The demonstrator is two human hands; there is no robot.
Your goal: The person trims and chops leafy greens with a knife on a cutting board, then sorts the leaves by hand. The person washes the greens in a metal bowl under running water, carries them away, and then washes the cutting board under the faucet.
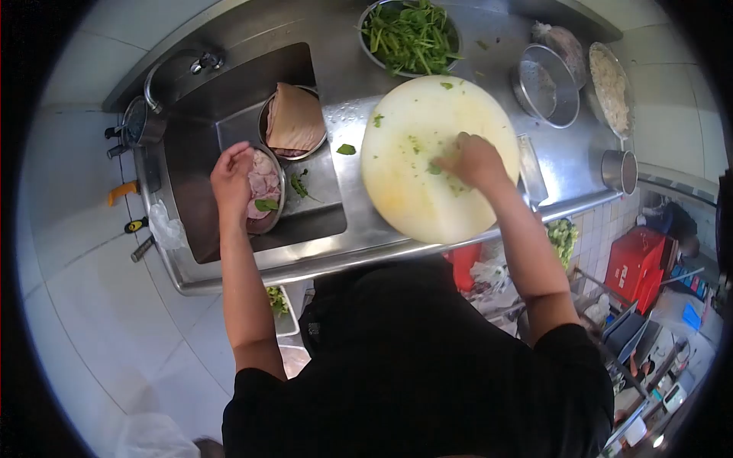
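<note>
My left hand (231, 182) hovers at the near side of a metal bowl of raw meat (264, 183) in the sink, its fingers loosely stretched and nothing seen in them. A green leaf (266, 204) lies on that meat. On the round white cutting board (397, 195), my right hand (477, 162) is closed, fingers curled down against the surface. Scraps of chopped greens (414, 143) are scattered around it, with a green bit (434, 168) at the fingertips. Whatever the fingers hold is hidden.
A slab of skin-on meat (295, 120) sits in a second bowl in the sink (237, 114). Behind the board stands a bowl of cut leafy greens (410, 37). To the right are a metal pot (547, 85) and a cleaver-like flat blade (531, 168). A faucet (156, 84) rises at left.
</note>
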